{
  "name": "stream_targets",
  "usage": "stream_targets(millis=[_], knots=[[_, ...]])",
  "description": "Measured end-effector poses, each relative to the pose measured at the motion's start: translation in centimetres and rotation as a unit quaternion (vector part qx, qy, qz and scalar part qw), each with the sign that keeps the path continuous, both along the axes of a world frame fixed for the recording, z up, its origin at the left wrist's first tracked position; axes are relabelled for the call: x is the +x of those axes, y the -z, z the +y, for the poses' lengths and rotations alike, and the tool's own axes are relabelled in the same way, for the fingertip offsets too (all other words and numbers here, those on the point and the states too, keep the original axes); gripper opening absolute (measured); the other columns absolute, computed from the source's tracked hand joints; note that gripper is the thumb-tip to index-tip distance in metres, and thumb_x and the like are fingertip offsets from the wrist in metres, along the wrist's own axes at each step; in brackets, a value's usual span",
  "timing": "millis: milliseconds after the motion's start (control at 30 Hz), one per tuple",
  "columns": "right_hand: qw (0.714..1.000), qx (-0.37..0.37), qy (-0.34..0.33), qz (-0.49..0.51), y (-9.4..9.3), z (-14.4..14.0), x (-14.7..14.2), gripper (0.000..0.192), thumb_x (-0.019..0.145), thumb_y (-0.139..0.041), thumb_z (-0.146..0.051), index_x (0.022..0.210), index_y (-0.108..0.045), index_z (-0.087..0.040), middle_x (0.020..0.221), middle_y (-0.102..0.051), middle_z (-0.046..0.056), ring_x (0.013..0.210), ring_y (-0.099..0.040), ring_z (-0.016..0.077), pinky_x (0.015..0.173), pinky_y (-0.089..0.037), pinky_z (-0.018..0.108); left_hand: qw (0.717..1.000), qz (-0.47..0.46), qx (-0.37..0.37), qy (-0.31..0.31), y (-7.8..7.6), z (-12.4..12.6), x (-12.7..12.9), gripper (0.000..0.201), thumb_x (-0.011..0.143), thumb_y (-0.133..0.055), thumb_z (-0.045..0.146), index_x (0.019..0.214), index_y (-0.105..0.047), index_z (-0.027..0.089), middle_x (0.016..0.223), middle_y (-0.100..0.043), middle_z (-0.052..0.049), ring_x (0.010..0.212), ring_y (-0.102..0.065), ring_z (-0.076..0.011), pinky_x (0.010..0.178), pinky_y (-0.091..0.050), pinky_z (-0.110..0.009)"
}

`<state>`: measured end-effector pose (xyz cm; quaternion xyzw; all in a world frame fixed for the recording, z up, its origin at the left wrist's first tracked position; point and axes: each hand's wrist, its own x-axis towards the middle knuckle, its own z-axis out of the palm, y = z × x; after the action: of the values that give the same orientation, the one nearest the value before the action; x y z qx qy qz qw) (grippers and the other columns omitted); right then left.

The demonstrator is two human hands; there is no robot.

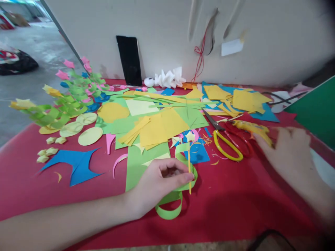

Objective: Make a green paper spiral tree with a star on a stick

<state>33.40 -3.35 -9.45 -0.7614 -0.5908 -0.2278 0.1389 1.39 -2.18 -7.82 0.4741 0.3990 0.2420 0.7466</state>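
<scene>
While paper flowers on curled green stems (65, 101) stood at the far left, the left hand (157, 184) pinched a thin yellow paper strip (189, 172) against a looped green paper band (172, 202) on the red tablecloth (235, 209). Both looked light, floppy and easily creased, best gripped near the joint. Rightward, the blurred right hand (290, 153), fingers spread, reached toward yellow-handled scissors (225, 139).

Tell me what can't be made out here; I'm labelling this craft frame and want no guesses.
Head view only:
- Right hand: motion-blurred; whether it touches the yellow tool is unclear, and so is what that tool is.
- Left hand: pinches a green strip and yellow stick; the fingers hide how they join.
- Green board: cut off by the right edge.
- Scissors: handle overlaps a blurred red pair.
</scene>
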Motion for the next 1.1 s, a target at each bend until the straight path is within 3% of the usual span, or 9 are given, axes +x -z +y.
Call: stream_targets(millis=[67,167,233,333,433,633,900,1000,1100], knots=[[0.997,0.029,-0.073,0.027,-1.9,-0.8,-3.0,0.044,0.088,-0.039,-0.041,0.109,-0.056,-0.006,0.108,-0.055,0.023,0.107,-0.047,0.0333,0.09,-0.037,0.047,1.0,0.003,0.013,0.006,-0.1,0.0,-0.1,0.019,0.069,-0.07,0.027,0.068,-0.059,0.013,0.066,-0.057,0.002,0.061,-0.047,-0.0067,0.058,-0.037,-0.019],[0.97,-0.001,-0.225,0.093,-4.1,-2.0,-8.0,0.026,0.088,-0.043,-0.038,0.109,-0.054,-0.025,0.107,-0.061,0.003,0.101,-0.055,0.0175,0.087,-0.045,0.029,0.999,0.007,0.045,0.015,-0.7,-0.2,-0.2,0.019,0.071,-0.069,0.029,0.068,-0.059,0.013,0.065,-0.057,0.001,0.06,-0.046,-0.007,0.056,-0.036,-0.019],[0.934,-0.019,-0.325,0.148,-4.8,-2.4,-10.6,0.023,0.087,-0.049,-0.03,0.11,-0.054,-0.028,0.105,-0.061,0.0,0.098,-0.057,0.0151,0.085,-0.047,0.026,0.998,0.004,0.063,0.019,-1.4,-0.3,-0.4,0.019,0.07,-0.069,0.029,0.068,-0.06,0.013,0.065,-0.058,0.001,0.06,-0.047,-0.0079,0.056,-0.037,-0.02],[0.901,-0.013,-0.387,0.196,-5.4,-2.3,-12.8,0.027,0.086,-0.051,-0.021,0.111,-0.054,-0.027,0.102,-0.06,0.002,0.091,-0.058,0.0165,0.077,-0.05,0.029,0.997,-0.011,0.069,0.019,-2.3,-0.6,-0.6,0.015,0.069,-0.07,0.025,0.067,-0.061,0.013,0.067,-0.059,0.0,0.062,-0.049,-0.0089,0.059,-0.04,-0.02],[0.885,0.004,-0.416,0.211,-5.9,-1.9,-13.8,0.02,0.084,-0.054,-0.019,0.103,-0.058,-0.025,0.094,-0.06,0.003,0.084,-0.058,0.0151,0.068,-0.051,0.026,0.997,-0.029,0.065,0.02,-3.0,-0.6,-0.7,0.014,0.07,-0.07,0.023,0.066,-0.061,0.013,0.066,-0.059,0.001,0.061,-0.049,-0.0075,0.059,-0.041,-0.018],[0.846,-0.001,-0.453,0.28,-6.9,-1.7,-15.0,0.009,0.081,-0.058,-0.015,0.085,-0.062,-0.021,0.079,-0.059,-0.001,0.073,-0.055,0.0089,0.069,-0.048,0.02,0.997,-0.047,0.058,0.025,-3.6,-0.7,-1.0,0.013,0.069,-0.071,0.023,0.068,-0.061,0.014,0.066,-0.059,0.001,0.061,-0.049,-0.007,0.058,-0.041,-0.018],[0.812,-0.021,-0.433,0.392,-7.5,-1.7,-15.6,0.011,0.072,-0.065,-0.014,0.072,-0.062,-0.024,0.07,-0.061,-0.006,0.066,-0.056,0.0071,0.062,-0.048,0.015,0.997,-0.056,0.049,0.034,-4.1,-0.8,-1.3,0.012,0.068,-0.072,0.022,0.068,-0.063,0.014,0.066,-0.061,0.001,0.062,-0.049,-0.0074,0.058,-0.041,-0.018],[0.802,-0.048,-0.405,0.436,-7.8,-1.7,-15.3,0.012,0.075,-0.063,-0.016,0.066,-0.062,-0.025,0.065,-0.061,-0.007,0.061,-0.057,0.0068,0.057,-0.047,0.014,0.997,-0.053,0.046,0.03,-4.0,-0.7,-1.2,0.012,0.068,-0.072,0.022,0.067,-0.063,0.014,0.066,-0.061,0.001,0.059,-0.048,-0.0073,0.056,-0.04,-0.018],[0.81,-0.073,-0.318,0.486,-7.7,-0.8,-13.7,0.01,0.078,-0.062,-0.03,0.069,-0.064,-0.025,0.068,-0.064,-0.005,0.059,-0.057,0.0089,0.051,-0.046,0.016,0.998,-0.042,0.043,0.024,-3.8,-0.6,-1.1,0.014,0.069,-0.071,0.024,0.065,-0.062,0.013,0.064,-0.06,0.0,0.058,-0.048,-0.0075,0.055,-0.039,-0.019]])
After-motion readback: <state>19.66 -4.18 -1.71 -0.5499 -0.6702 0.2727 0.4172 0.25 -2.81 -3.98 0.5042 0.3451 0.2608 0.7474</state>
